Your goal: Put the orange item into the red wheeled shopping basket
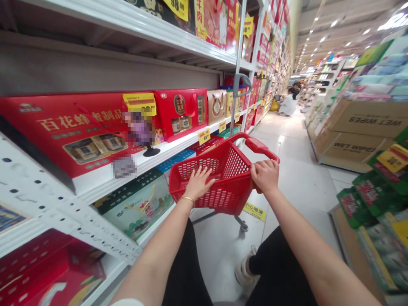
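A red plastic shopping basket cart (223, 170) on wheels stands in the aisle just ahead of me, and nothing shows inside it. My left hand (198, 182) lies flat on its near rim with fingers spread. My right hand (265, 175) is wrapped around the basket's right rim below the red handle (255, 143). A gold bangle sits on my left wrist. My legs in black trousers and a white shoe (245, 268) show below.
White shelves (105, 180) on the left hold red gift boxes (65, 129) and yellow price tags. Cardboard cartons marked WET WIPES (366, 127) and green packs (369, 199) line the right. A person (288, 103) crouches far down the aisle. A yellow floor sticker (255, 211) lies under the cart.
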The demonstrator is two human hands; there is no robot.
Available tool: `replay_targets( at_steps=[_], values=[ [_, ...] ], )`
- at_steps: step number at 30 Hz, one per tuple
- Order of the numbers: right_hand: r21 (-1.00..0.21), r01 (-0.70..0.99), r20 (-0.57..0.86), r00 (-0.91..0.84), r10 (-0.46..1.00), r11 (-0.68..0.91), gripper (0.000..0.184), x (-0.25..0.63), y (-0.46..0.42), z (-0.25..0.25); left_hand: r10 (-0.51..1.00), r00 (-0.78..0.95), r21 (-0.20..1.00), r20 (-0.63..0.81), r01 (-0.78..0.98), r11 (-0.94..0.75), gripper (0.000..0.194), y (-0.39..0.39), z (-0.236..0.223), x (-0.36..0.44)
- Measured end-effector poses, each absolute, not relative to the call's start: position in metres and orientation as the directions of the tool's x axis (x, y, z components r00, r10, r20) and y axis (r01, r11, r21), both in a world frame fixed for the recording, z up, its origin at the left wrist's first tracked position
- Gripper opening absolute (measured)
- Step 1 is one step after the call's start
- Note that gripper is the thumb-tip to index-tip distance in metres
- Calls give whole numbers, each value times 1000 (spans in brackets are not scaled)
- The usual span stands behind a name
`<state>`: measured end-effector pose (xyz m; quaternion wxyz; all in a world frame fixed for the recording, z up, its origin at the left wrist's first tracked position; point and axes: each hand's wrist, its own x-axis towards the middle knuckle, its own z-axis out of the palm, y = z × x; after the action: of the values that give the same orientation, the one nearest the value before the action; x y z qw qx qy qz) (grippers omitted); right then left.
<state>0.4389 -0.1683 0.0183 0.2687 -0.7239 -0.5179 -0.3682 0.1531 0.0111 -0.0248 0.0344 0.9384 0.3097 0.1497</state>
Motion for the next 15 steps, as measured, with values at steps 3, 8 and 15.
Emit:
replay_targets(
  at_steps=[3, 8, 15],
  values=[
    [-1, 954, 798, 182, 574, -301, 35, 415, -183, 19, 654, 722, 196, 229, 623, -757, 69, 12, -21, 141],
    [43, 960, 763, 146, 629, -276, 37, 379, -201, 24, 752, 640, 293, 155, 697, -654, 75, -8, 3, 157],
    [161, 976, 675, -2, 738, -144, 34, 350, -237, 37, 648, 681, 447, 343, 488, -750, 68, -86, 30, 244]
  ],
)
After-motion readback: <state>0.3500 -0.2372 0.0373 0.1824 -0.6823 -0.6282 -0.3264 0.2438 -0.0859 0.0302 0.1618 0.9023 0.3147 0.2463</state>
